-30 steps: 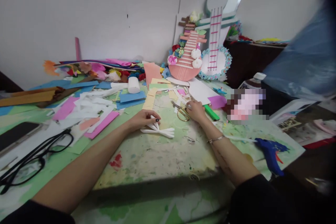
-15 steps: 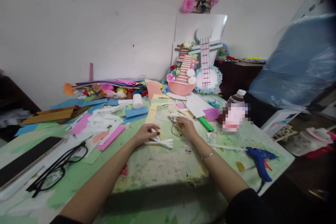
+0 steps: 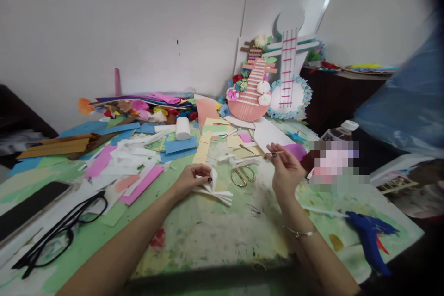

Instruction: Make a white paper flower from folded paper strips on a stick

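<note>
My left hand (image 3: 194, 179) is closed on a folded white paper piece (image 3: 220, 194), whose narrow strips fan out to the right just above the table. Thumb and fingers pinch its upper fold. My right hand (image 3: 286, 173) is raised over the table, pinching a thin stick (image 3: 258, 153) with a dark tapered end pointing left; whether it is a brush I cannot tell. Below and left of that hand lie gold-handled scissors (image 3: 243, 176), their blades partly covered by a white strip (image 3: 243, 161).
Left are black glasses (image 3: 65, 231), a dark phone (image 3: 31, 208) and paper scraps (image 3: 125, 162). A white roll (image 3: 182, 128) stands behind. On the right are a blue glue gun (image 3: 369, 236) and a capped bottle (image 3: 342, 132). Paper instruments (image 3: 249, 101) lean at the back.
My right hand has left the scissors, risen to the right and now pinches a thin stick. My left hand keeps the white paper, its strips turned slightly. The view has shifted.
</note>
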Demonstrator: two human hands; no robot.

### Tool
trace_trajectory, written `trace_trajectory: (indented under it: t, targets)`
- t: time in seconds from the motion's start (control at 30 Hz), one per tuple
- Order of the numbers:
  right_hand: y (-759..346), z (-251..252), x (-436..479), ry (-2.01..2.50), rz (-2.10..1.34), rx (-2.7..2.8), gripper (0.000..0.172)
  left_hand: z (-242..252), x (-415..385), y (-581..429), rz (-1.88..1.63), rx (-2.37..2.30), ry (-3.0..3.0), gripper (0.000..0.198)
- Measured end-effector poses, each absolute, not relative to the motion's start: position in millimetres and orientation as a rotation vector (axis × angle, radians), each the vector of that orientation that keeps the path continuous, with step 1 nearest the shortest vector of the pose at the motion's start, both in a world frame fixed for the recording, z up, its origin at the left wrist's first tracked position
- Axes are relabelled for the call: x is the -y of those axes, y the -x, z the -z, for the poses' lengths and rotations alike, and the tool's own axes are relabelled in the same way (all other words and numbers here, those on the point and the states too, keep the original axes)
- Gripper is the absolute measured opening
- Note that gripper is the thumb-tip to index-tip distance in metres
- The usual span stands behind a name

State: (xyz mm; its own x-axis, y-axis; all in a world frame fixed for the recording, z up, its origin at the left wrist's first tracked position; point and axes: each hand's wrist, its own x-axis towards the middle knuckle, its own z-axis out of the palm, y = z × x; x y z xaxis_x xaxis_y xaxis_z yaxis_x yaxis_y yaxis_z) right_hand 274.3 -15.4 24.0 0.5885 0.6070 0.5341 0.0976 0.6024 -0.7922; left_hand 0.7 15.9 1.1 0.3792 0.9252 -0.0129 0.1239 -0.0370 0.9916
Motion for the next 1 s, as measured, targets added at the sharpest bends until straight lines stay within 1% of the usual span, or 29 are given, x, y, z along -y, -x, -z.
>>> trace_trajectory:
  t: [0.13,0.23,0.33,0.43,0.5,0.6,0.77,0.83,0.9,0.97,1.0]
  targets:
    - [-270,-36,28,0.891,-0.303,0.878,0.020,-4,-16,1,-0.859,-0.996,-1.432,0.029]
    - [-267,-36,30,1.026,-0.405,1.007,0.014,-5,-16,1,-0.824,-0.976,-1.433,0.027]
    - [-266,-31,28,1.166,-0.479,1.155,0.016,-4,-16,-1,-0.843,-0.983,-1.461,0.027]
    - [-271,-25,22,1.281,-0.355,1.220,0.018,-2,-13,-6,-0.914,-1.022,-1.486,0.026]
    - [-278,-23,17,1.330,-0.330,1.208,0.019,-2,-9,-10,-0.906,-1.022,-1.498,0.030]
    - [-286,-20,9,1.320,-0.343,1.215,0.021,0,-5,-13,-0.892,-0.979,-1.479,0.038]
    - [-286,-14,3,1.265,-0.295,1.527,0.020,4,-4,-14,-0.876,-0.998,-1.571,0.039]
    - [-281,-13,6,1.255,-0.225,1.514,0.024,4,-4,-14,-0.818,-0.999,-1.639,0.043]
    - [-273,-14,13,1.234,-0.151,1.501,0.027,4,-3,-15,-0.809,-0.997,-1.671,0.040]
    - [-264,-16,21,1.184,-0.110,1.664,0.030,5,-2,-17,-0.829,-0.984,-1.647,0.040]
    - [-258,-17,26,1.156,-0.146,1.842,0.031,5,-2,-18,-0.838,-0.974,-1.613,0.041]
